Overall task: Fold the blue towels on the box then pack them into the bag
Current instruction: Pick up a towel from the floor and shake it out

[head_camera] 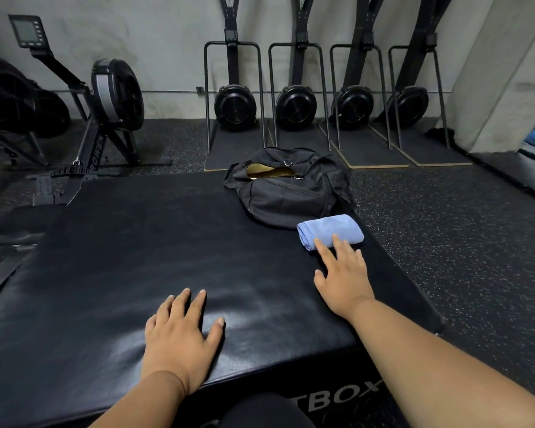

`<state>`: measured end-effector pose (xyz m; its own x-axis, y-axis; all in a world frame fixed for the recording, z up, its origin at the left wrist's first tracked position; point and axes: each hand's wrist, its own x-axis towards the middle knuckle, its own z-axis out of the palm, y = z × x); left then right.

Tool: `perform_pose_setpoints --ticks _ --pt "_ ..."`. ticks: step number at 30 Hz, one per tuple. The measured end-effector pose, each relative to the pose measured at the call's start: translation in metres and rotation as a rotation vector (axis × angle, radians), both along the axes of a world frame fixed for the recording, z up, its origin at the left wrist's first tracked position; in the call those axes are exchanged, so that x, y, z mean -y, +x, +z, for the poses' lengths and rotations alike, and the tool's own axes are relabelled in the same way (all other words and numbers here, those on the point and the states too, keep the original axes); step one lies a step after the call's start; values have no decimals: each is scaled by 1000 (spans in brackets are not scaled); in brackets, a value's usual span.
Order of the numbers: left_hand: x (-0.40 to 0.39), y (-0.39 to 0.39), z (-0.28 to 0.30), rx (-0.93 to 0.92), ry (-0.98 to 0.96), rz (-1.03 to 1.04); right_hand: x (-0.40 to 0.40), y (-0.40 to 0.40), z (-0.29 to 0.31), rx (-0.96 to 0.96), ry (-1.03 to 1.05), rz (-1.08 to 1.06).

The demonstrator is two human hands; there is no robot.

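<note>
Atop the black plyo box, right hand, fingers spread, touching folded blue towel, left hand splayed flat; next likely: grasping and lifting into unzipped duffel bag.

legible markings: two partial texts

the front face of the black box carries large grey capitals reading "tbox"; the start of the word is cut off behind a dark shape at the bottom edge. the black frame leg of the rowing machine carries pale capitals reading "rower", running along the leg. the monitor screens on the machines are too small to read.
</note>
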<state>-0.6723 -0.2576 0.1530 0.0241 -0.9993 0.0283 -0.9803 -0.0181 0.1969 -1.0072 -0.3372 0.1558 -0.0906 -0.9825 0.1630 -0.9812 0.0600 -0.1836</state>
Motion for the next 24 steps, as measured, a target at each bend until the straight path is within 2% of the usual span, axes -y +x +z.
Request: perform_pose_setpoints --ticks 8,14,19,24 --pt "-9 1 7 -2 38 -3 -54 57 3 74 145 129" --pt "-33 21 12 -101 81 -44 -84 101 4 2 265 213" --pt "-78 64 21 -357 50 30 -112 164 10 -44 325 320" --pt "-138 141 27 -370 -85 179 -131 240 18 -39 392 477"
